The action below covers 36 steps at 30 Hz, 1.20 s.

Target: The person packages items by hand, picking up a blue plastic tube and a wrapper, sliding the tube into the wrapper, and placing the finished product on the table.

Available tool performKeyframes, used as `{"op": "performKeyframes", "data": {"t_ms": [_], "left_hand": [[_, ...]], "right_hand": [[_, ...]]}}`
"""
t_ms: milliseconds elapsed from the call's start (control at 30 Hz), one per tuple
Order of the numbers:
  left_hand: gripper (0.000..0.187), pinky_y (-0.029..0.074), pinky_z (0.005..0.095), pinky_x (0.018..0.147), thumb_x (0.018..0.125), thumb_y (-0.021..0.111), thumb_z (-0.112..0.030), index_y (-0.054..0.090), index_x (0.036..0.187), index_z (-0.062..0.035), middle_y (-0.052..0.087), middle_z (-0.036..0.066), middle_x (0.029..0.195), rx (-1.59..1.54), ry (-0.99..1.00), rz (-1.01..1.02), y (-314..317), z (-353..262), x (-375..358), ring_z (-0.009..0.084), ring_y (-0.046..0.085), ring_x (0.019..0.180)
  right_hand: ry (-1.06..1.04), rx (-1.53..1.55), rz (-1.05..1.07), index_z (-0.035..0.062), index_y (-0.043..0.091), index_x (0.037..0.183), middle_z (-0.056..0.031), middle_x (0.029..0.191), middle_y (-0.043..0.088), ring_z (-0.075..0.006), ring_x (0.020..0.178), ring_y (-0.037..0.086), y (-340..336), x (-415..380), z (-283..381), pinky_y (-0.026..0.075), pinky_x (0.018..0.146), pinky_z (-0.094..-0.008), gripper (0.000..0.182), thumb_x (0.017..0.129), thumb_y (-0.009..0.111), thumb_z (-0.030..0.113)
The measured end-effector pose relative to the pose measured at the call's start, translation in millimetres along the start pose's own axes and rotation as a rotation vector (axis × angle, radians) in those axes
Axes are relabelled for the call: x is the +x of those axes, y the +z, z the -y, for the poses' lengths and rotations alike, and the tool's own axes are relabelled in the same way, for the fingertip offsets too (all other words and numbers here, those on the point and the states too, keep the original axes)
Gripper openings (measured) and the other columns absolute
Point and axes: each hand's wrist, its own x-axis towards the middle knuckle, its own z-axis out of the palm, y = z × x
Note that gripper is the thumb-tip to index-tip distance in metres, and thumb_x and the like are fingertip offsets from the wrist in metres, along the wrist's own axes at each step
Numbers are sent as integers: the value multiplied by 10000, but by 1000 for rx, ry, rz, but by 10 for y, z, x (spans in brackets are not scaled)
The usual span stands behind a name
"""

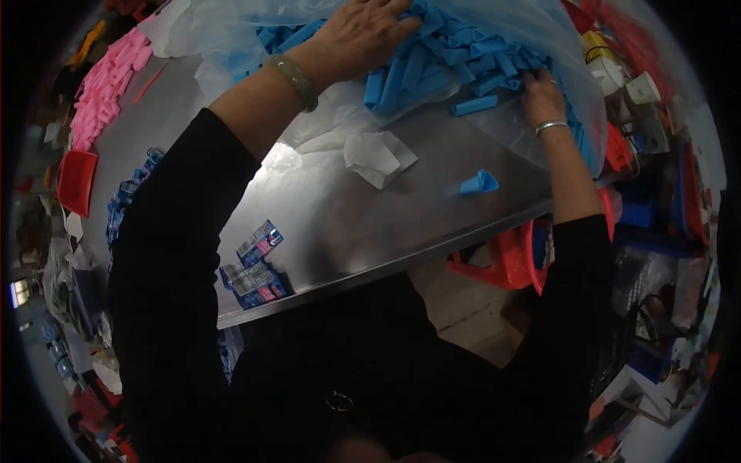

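Note:
A heap of blue folded tube-like pieces (440, 58) lies in and around a clear plastic bag (580, 46) at the far side of the metal table. Over the heap reaches my left hand (361, 38), its fingers stretched out across the pieces and film. At the heap's right edge, my right hand (544, 99) has its fingers curled at the bag's film, fingertips partly hidden among blue pieces. One blue piece (475, 105) rests just left of that hand. Nearer me, another blue piece (480, 182) lies alone on the table. A crumpled white sheet (378, 158) sits mid-table.
Small printed blue packets (255, 266) lie by the front edge of the metal table (347, 239), with more packets (131, 189) at left. Pink pieces (112, 85) are piled at far left beside a red scoop-like tray (76, 183). A red plastic stool-like object (505, 262) stands below the edge.

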Motion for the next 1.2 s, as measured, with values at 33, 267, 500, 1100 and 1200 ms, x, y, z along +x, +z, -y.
{"op": "performKeyframes", "data": {"t_ms": [33,267,500,1100,1200], "left_hand": [[406,443,371,935,805,685,-141,551,1187,-104,526,127,1201,9,8,4,-70,-81,-20,288,513,1130],[324,457,383,867,794,700,-154,572,1082,-81,544,116,1065,-270,-77,183,-552,-522,-343,288,523,1055],[267,463,378,777,743,722,-256,588,857,-55,520,114,921,-605,-184,237,-837,-1062,-846,285,535,887],[369,475,386,791,745,744,-195,575,1039,-50,538,129,977,-758,-403,210,-947,-1220,-1112,311,553,905],[381,476,386,789,738,750,-186,573,1045,-48,538,129,981,-764,-411,208,-968,-1214,-1113,311,555,904]], "right_hand": [[5,-12,-39,80,634,1038,-197,1091,553,-380,936,592,63,-6,4,508,820,-443,268,782,553,61],[-127,-9,-41,60,598,965,-159,986,608,-349,933,583,24,-111,35,504,797,-429,162,810,578,105],[-98,271,-37,34,541,993,-155,983,628,-351,943,572,-258,-513,634,487,817,-434,272,820,654,213],[-61,293,-187,2,551,1188,-235,1206,562,-389,1147,505,311,115,-161,412,995,-436,390,812,508,94],[89,329,16,4,556,1181,-244,1262,518,-389,1203,462,189,234,-162,387,1016,-445,369,825,495,77]]}}
